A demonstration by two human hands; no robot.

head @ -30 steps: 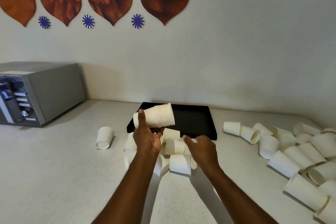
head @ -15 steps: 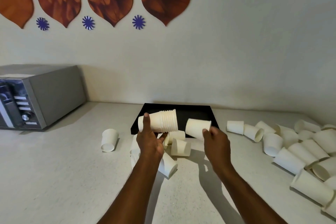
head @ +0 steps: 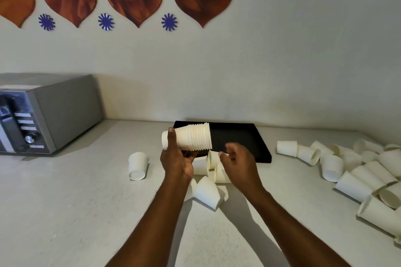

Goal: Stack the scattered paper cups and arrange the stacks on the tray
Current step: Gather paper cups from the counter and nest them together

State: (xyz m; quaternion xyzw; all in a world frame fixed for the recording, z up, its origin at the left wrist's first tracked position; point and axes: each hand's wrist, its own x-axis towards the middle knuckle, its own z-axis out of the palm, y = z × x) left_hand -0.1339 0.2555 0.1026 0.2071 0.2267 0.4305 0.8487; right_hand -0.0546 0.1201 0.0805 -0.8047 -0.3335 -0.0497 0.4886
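1. fingers (head: 172,139) of our left hand (head: 176,161) grip the stack of cups (head: 193,140), held sideways over the near left corner of the black tray (head: 245,136).
2. our right hand (head: 238,162) hovers loosely curled and empty above loose cups (head: 207,193) on the bench (head: 65,201).
3. more cups (head: 358,171) lie scattered at right.

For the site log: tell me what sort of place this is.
Likely a kitchen or break-room counter: a grey microwave stands on the pale countertop, with scattered paper cups and a black tray.
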